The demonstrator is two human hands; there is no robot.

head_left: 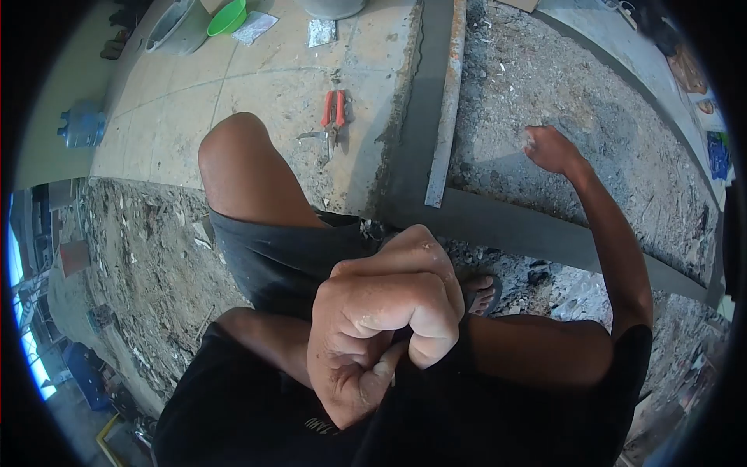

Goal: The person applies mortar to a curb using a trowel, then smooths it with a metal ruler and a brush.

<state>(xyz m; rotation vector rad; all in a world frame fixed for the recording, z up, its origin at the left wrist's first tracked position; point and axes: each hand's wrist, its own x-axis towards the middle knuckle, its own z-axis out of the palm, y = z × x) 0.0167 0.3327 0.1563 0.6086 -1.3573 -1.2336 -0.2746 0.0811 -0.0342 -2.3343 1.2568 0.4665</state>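
Note:
My left hand (389, 319) is large and close to the camera, above my lap, with its fingers curled in and the thumb against them. Whatever it may hold is hidden. Further out at the right, my right hand (551, 149) is closed above the rough grey rubble surface (537, 86); anything between its fingers is too small to tell. Left of that hand, a long narrow metal bar (450, 109) lies along a smooth dark grey cement strip (416, 132). Red-handled pliers (333, 117) rest on the tiled floor (264, 86), touched by neither hand.
Grey tubs (175, 27) and a green bowl (226, 17) stand at the far left, near small plastic packets (321, 33). A blue water bottle (82, 124) is by the wall. Broken rubble (148, 257) lies left of my legs. Another cement strip (513, 222) crosses ahead of me.

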